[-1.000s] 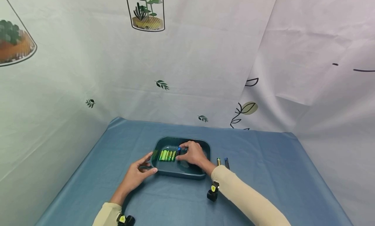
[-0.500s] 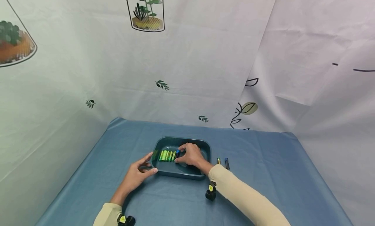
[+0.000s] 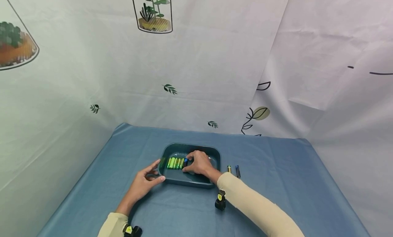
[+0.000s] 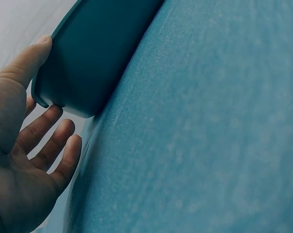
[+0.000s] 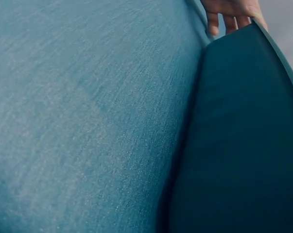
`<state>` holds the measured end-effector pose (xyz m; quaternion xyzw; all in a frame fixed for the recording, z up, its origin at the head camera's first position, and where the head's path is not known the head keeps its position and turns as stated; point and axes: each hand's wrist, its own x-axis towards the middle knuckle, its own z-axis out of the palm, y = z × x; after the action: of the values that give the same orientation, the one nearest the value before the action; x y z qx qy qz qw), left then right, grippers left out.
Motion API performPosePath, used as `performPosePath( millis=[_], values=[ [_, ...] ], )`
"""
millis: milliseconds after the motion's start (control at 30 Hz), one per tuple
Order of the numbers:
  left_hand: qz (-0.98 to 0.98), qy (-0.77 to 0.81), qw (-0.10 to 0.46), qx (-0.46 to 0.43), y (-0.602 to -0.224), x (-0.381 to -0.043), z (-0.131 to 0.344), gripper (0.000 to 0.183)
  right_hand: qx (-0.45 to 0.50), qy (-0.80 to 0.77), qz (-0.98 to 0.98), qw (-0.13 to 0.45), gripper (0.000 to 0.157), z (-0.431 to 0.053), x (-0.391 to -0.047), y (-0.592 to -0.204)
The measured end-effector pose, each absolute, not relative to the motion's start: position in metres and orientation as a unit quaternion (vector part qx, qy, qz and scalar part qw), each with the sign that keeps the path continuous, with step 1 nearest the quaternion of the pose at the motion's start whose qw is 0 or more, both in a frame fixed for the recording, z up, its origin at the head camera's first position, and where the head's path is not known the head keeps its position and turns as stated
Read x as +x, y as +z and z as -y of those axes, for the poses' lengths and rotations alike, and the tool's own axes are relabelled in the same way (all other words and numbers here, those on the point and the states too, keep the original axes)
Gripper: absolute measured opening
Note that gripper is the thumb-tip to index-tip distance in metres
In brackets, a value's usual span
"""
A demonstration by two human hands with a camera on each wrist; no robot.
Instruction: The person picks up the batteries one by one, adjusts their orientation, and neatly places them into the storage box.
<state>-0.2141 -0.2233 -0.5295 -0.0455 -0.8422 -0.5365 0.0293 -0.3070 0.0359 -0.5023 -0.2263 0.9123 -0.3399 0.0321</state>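
In the head view, a dark teal tray (image 3: 187,182) stands on the blue cloth. My left hand (image 3: 143,184) holds its near left corner, thumb at the front rim and index finger along the left side. The left wrist view shows this hand's (image 4: 27,141) other fingers loosely bent beside the tray wall (image 4: 95,58). Inside the tray lies a row of several green batteries (image 3: 175,163). My right hand (image 3: 201,163) reaches in and pinches a black battery with a blue end (image 3: 185,161) between thumb and fingers, upright in line at the row's right end.
Right of the tray, a gold-topped battery (image 3: 229,168) and a dark battery with a blue end (image 3: 237,171) lie on the cloth (image 3: 276,185). My right sleeve (image 3: 255,203) crosses in front of them. A white printed curtain (image 3: 199,76) hangs behind the table.
My right hand has shifted slightly left and down with the blue-ended battery, bringing it up against the green row. The left hand has stayed at the tray corner.
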Motion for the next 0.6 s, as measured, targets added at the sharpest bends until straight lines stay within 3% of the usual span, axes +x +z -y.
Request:
performPosePath(
  millis=[600],
  values=[
    [0.846, -0.531, 0.030, -0.042, -0.529, -0.214, 0.224, 0.075, -0.215, -0.370, -0.902, 0.049, 0.060, -0.048, -0.304, -0.491]
  ],
)
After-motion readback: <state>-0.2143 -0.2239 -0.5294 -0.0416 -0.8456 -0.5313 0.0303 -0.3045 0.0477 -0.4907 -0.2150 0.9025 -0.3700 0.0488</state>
